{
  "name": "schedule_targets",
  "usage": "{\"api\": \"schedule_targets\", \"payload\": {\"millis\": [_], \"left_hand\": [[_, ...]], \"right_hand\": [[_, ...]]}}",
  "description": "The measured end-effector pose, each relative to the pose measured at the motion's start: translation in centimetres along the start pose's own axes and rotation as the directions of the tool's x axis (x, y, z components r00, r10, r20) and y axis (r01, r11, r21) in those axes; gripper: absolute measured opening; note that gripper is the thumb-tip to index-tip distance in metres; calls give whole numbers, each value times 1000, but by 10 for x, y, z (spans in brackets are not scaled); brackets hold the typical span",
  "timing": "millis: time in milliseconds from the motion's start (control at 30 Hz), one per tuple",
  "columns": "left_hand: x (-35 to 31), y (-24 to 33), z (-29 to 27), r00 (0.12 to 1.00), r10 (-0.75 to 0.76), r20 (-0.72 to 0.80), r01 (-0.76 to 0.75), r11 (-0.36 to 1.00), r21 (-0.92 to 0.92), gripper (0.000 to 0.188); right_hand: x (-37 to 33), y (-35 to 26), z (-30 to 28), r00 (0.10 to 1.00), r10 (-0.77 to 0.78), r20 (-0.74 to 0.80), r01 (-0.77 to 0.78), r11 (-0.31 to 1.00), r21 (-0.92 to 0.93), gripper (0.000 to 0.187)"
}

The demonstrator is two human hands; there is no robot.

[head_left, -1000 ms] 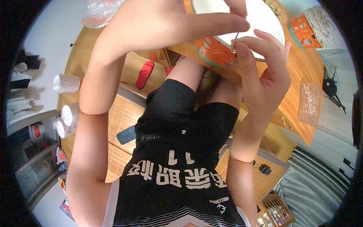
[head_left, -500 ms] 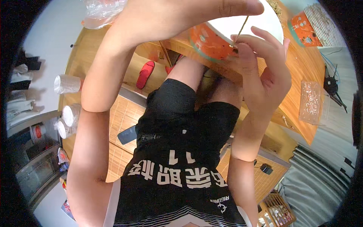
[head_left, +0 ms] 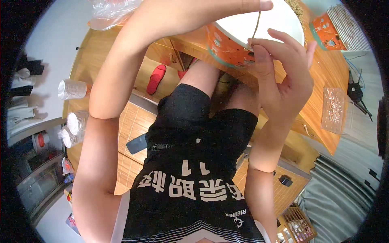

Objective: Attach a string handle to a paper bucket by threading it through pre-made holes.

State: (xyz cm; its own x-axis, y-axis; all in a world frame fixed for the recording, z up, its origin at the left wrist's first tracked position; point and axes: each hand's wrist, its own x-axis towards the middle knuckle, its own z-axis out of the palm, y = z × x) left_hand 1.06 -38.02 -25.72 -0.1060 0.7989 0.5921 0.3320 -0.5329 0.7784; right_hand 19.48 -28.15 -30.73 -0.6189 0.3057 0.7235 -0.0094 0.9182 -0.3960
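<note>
A thin tan cord (head_left: 256,28) runs between my hands over a large round paper tub (head_left: 225,44) with a white inside and an orange printed wall. My right hand (head_left: 285,67) pinches the cord's lower part between thumb and forefinger, right at the tub's rim; its other fingers are spread. At the top edge my left hand (head_left: 210,10) reaches across the tub, thumb stretched to the right. The cord's upper end goes up under that thumb; the left fingers are out of view. More tan cord (head_left: 298,10) lies bunched beyond the tub.
A stack of orange paper tubs (head_left: 330,30) is on the wooden table (head_left: 320,81), with a clear plastic tray (head_left: 334,107) and a black device with antennas (head_left: 355,91) nearer. Clear plastic wrap (head_left: 111,14) lies far left; stacked white cups (head_left: 73,90) stand below it.
My left hand has shifted slightly left and up, with the cord's upper end following. My right hand still pinches the cord at the rim, and more of the tub's wall shows.
</note>
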Motion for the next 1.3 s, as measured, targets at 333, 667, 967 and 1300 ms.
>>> {"api": "schedule_targets", "payload": {"millis": [333,667,967,1300], "left_hand": [[1,-6,-2,998,-20,-56,16,997,-71,18],[0,-2,0,999,-27,-19,27,1000,2,18],[-2,2,0,977,-188,-95,194,980,49,17],[2,1,7,969,-135,-208,204,912,356,16]], "right_hand": [[4,11,2,997,-71,-43,73,996,54,6],[8,5,-8,998,52,21,-55,991,120,10],[15,6,-12,995,25,97,-30,999,46,5],[1,21,5,979,-160,-122,179,971,159,9]]}}
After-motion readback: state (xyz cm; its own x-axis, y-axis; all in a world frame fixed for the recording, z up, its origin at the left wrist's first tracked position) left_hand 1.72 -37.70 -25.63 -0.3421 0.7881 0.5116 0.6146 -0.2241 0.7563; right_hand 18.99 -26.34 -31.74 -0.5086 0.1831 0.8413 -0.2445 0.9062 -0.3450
